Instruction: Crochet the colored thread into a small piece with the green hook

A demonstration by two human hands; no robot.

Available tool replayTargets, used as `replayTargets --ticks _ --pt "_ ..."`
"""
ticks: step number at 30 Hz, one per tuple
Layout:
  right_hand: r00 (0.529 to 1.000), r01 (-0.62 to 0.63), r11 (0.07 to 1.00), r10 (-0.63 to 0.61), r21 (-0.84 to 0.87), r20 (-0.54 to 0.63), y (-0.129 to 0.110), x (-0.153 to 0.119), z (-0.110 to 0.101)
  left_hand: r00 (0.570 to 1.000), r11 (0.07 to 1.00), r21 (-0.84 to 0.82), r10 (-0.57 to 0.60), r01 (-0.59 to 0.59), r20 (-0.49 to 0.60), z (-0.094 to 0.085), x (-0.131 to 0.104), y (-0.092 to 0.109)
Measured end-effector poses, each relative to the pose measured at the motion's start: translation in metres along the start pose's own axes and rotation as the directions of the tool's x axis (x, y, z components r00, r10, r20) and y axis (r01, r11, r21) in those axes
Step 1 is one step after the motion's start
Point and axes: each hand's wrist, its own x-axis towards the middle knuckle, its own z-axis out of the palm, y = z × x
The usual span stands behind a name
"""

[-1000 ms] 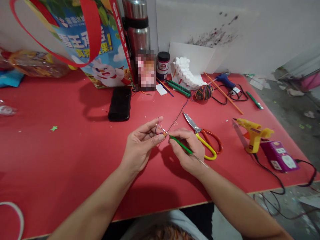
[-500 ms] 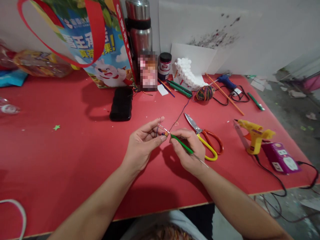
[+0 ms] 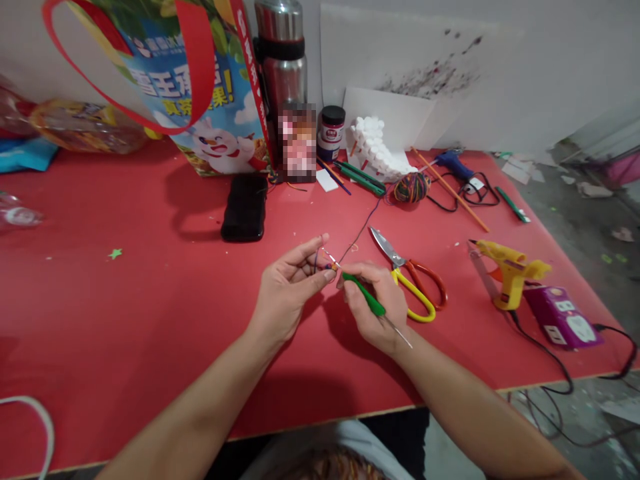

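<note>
My left hand (image 3: 287, 287) pinches a small piece of multicoloured yarn work (image 3: 330, 267) between thumb and fingers, with a strand looped over its raised index finger. Close on its right, my right hand (image 3: 377, 303) is closed around the green handle of a crochet hook (image 3: 367, 297). The hook's thin metal tip reaches to the yarn work, and its other metal end sticks out past the palm. A dark strand runs from the work up to a multicoloured yarn ball (image 3: 411, 187). Scissors (image 3: 400, 263) with red and yellow handles lie just right of my right hand.
On the red table (image 3: 125, 320) a black phone (image 3: 245, 208) lies behind my left hand. A yellow glue gun (image 3: 513, 270) and a purple box (image 3: 563, 317) with cables are at the right. Along the back stand a bag (image 3: 200, 100), a steel flask (image 3: 284, 73) and a jar (image 3: 331, 133).
The green handle has tilted more steeply, its rear metal end swinging down a little with my right hand. My left hand stays nearly still. The whole view has shifted very slightly.
</note>
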Motion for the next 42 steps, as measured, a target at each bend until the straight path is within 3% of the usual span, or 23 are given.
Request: replayTargets --ticks 14,22,26,29,32,35,38,42 --pt "0.996 -0.086 0.995 0.087 0.056 -0.017 0.006 -0.007 0.001 1.000 1.000 -0.010 0.003 -0.003 -0.002 -0.001 0.001 -0.001" --pt "0.989 -0.108 0.968 0.129 0.227 -0.078 -0.001 -0.003 0.005 0.999 0.999 0.035 0.040 -0.040 0.006 -0.003 0.000 -0.003" --pt "0.980 -0.157 0.979 0.171 0.130 -0.100 -0.003 -0.003 0.002 0.997 0.994 0.082 0.079 -0.078 -0.002 -0.002 -0.001 -0.004" --pt "0.989 -0.133 0.991 0.132 -0.018 -0.071 -0.005 0.000 -0.004 0.999 0.997 0.062 0.037 -0.035 -0.021 -0.001 -0.001 -0.004" --pt "1.000 0.009 0.991 -0.009 -0.136 0.001 -0.009 0.006 -0.009 0.998 0.999 0.004 -0.051 0.051 -0.040 0.001 -0.001 -0.004" --pt "0.995 0.104 0.978 -0.104 -0.183 0.008 -0.011 0.010 -0.010 0.997 0.998 -0.015 -0.057 0.057 -0.046 0.002 -0.001 -0.005" --pt "0.995 0.093 0.985 -0.095 -0.142 -0.008 -0.012 0.011 -0.011 1.000 1.000 0.021 0.001 -0.001 -0.020 0.000 -0.002 -0.006" --pt "0.999 0.000 0.999 0.002 0.045 -0.050 -0.010 0.010 -0.012 0.999 0.997 0.072 0.022 -0.024 0.036 -0.004 -0.001 -0.004"
